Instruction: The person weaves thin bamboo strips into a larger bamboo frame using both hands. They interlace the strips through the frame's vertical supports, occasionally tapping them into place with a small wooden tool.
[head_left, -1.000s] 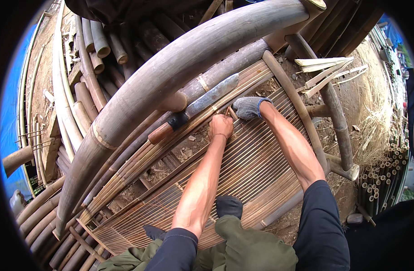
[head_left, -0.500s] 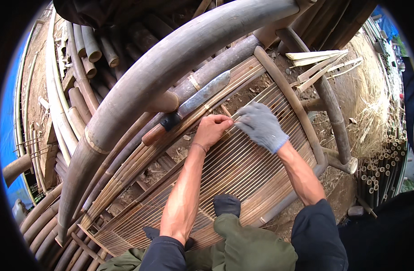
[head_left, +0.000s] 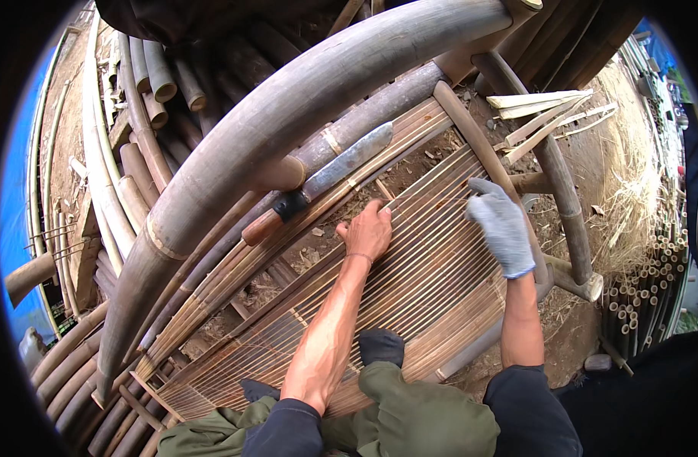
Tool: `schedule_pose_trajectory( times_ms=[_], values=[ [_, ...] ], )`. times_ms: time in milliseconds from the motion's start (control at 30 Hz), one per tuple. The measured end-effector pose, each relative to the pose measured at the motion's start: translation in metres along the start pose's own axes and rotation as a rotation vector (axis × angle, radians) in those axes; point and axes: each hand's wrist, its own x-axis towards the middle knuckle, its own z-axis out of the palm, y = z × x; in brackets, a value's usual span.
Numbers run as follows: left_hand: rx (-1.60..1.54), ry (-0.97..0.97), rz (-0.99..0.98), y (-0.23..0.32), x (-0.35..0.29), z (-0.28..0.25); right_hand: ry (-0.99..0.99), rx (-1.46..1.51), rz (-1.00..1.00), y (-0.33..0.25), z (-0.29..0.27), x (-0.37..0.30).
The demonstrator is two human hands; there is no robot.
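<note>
A panel of narrow bamboo slats [head_left: 433,266] lies across the bamboo frame in front of me. My left hand [head_left: 368,232], bare with a thin band at its wrist, is at the panel's far edge. Its fingers are bent over the outermost slat and its thumb sticks out to the left. My right hand [head_left: 503,232], in a grey knit glove, is raised over the panel's right part with its fingers closed. A fine reddish strand seems to run from it toward my left hand. A big knife [head_left: 349,160] with a wooden handle rests on the split bamboo strips beyond.
A thick curved bamboo pole [head_left: 235,137] arches over the far left side. Cut bamboo poles [head_left: 160,80] are piled behind it. Split bamboo pieces [head_left: 543,107] lie at the upper right, near a heap of pale shavings [head_left: 631,206]. My feet are at the panel's near side.
My hands have come apart. The right has moved right from the panel's far edge; the left has dropped slightly and turned, its fingers now over the edge slat.
</note>
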Motion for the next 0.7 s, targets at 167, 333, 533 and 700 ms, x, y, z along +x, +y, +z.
schedule_pose_trajectory(
  times_ms=[167, 333, 533, 700],
  values=[
    [-0.116, -0.086, -0.130, 0.008, 0.014, -0.008, -0.066, -0.294, -0.007, 0.011, 0.026, 0.008],
    [-0.007, -0.291, -0.149, 0.010, 0.015, -0.017, 0.109, 0.869, -0.063, 0.004, 0.024, 0.009],
    [0.127, -0.039, -0.032, 0.013, -0.001, -0.002, -0.073, 1.647, -0.135, -0.022, 0.011, 0.013],
    [0.130, 0.108, -0.006, 0.018, -0.006, 0.003, -0.123, -0.289, -0.324, 0.017, 0.001, 0.033]
  ],
)
